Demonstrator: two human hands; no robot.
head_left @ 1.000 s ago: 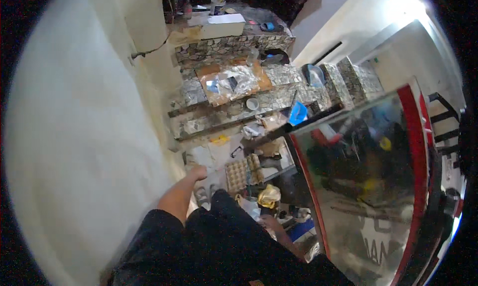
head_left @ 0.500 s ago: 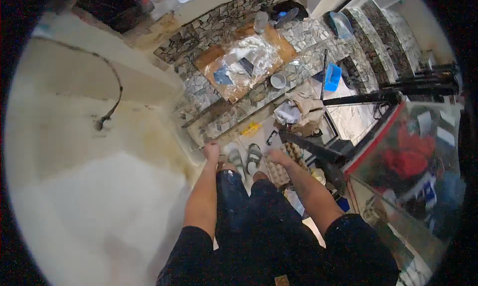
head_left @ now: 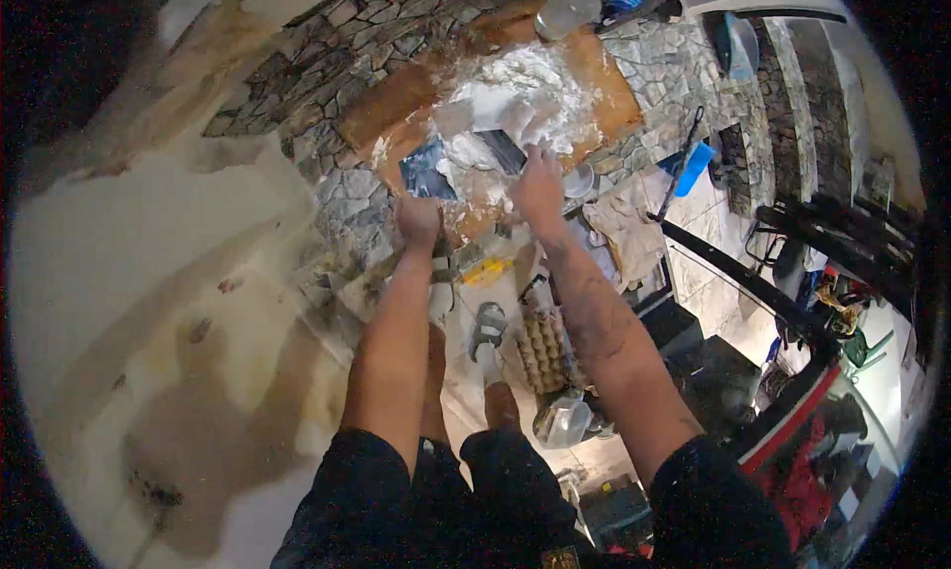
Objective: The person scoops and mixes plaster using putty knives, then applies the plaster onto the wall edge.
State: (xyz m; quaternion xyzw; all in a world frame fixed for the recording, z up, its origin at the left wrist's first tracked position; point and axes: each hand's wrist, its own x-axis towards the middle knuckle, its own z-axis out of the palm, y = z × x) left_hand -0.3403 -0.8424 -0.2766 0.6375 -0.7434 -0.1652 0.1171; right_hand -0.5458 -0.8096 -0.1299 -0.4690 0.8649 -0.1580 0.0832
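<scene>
A brown wooden board (head_left: 616,92) lies on stone-patterned steps, spread with a white, powdery or pasty heap (head_left: 515,84). Two flat dark blades, like scrapers, rest on it: a wide one (head_left: 428,171) at the left and a narrower one (head_left: 502,151) in the middle. My left hand (head_left: 418,220) is curled at the board's near edge, just below the wide blade; whatever its fingers hold is hidden. Stretching over the board, my right hand (head_left: 538,178) has its fingers beside the narrower blade's right end. A white round tub (head_left: 579,181) stands just right of that hand.
A clear container (head_left: 569,12) stands behind the board. To the right are a blue plastic bin (head_left: 695,167), a crumpled tan sack (head_left: 626,234) and a dark metal frame (head_left: 743,277). Egg trays (head_left: 545,351) lie by my feet. A pale wall (head_left: 119,262) rises at the left.
Both my hands have moved forward from beside my knees to the board. My body has leaned in, so the board appears larger. The two blades keep their places on it.
</scene>
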